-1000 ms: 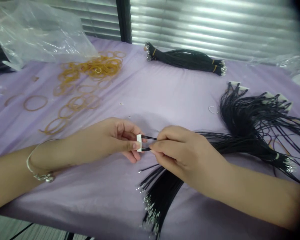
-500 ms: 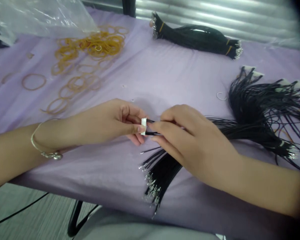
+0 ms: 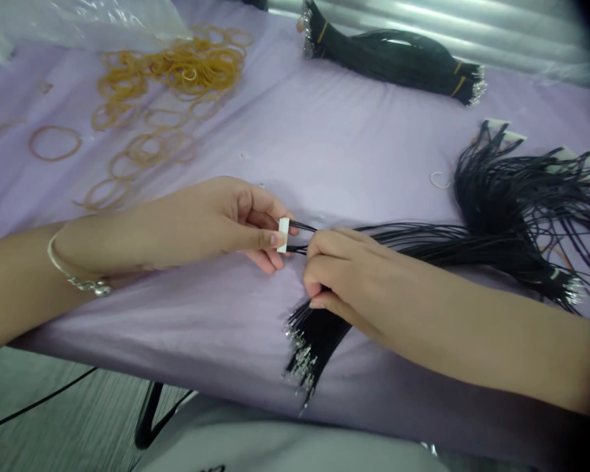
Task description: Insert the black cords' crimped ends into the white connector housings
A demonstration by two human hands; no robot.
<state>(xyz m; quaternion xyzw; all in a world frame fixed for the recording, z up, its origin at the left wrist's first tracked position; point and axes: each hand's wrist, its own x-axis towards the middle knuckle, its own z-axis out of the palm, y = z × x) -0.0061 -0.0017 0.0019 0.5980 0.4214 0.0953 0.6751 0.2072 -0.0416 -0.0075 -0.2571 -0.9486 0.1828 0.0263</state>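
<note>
My left hand (image 3: 240,223) pinches a small white plastic connector (image 3: 284,235) between thumb and fingers. Two black wires run from the connector into my right hand (image 3: 344,275), which closes on them a short way to the right. A loose sheaf of thin black wires (image 3: 501,203) fans out from under my right hand across the cloth, and its crimped metal ends (image 3: 302,364) spread below the hand. A silver bracelet (image 3: 78,275) circles my left wrist.
A tied bundle of black wires (image 3: 393,59) lies at the far edge of the lilac cloth (image 3: 324,137). Amber rubber bands (image 3: 177,78) are scattered at the back left, under a clear plastic bag (image 3: 78,19). The table's front edge (image 3: 128,354) runs below my left arm.
The whole scene has shifted upward in view as my head tilts. My right hand has moved slightly lower and right of the connector, and more wire now lies gathered under it.
</note>
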